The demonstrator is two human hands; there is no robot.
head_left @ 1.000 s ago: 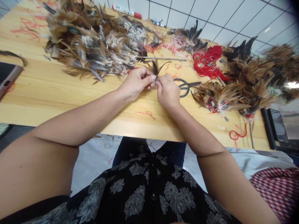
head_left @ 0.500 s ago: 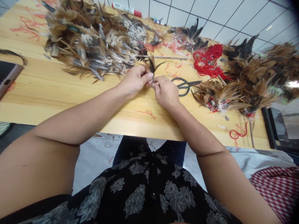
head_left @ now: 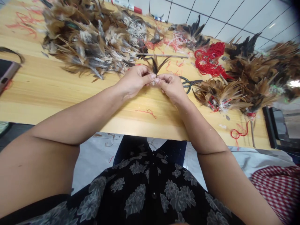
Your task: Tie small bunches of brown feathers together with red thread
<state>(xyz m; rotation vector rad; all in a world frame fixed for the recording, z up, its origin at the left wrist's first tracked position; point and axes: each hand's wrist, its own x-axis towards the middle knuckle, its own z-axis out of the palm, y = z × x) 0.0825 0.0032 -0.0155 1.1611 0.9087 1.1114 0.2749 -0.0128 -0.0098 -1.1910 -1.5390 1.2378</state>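
Note:
My left hand (head_left: 138, 77) pinches a small bunch of dark brown feathers (head_left: 155, 66), whose tips fan out away from me. Close against it, my right hand (head_left: 172, 86) pinches the pale quill ends of the same bunch between thumb and fingers. The two thumbs nearly meet. A pair of black-handled scissors (head_left: 191, 82) lies just right of my right hand, one handle loop partly hidden behind it. Beyond the bunch a thin stick (head_left: 166, 56) rests on the table. A scrap of red string (head_left: 147, 112) lies nearer to me.
A large heap of brown and grey feathers (head_left: 93, 40) covers the back left of the wooden table (head_left: 58, 100). Red cord (head_left: 209, 61) lies tangled at back right, beside tied feather bundles (head_left: 220, 93). A phone (head_left: 8, 73) is at the left edge; markers (head_left: 127, 6) lie by the tiled wall.
My right hand has turned and shifted slightly right, its fingers now covering part of the scissors' handles. The feathers in my fingers stand more upright and fanned.

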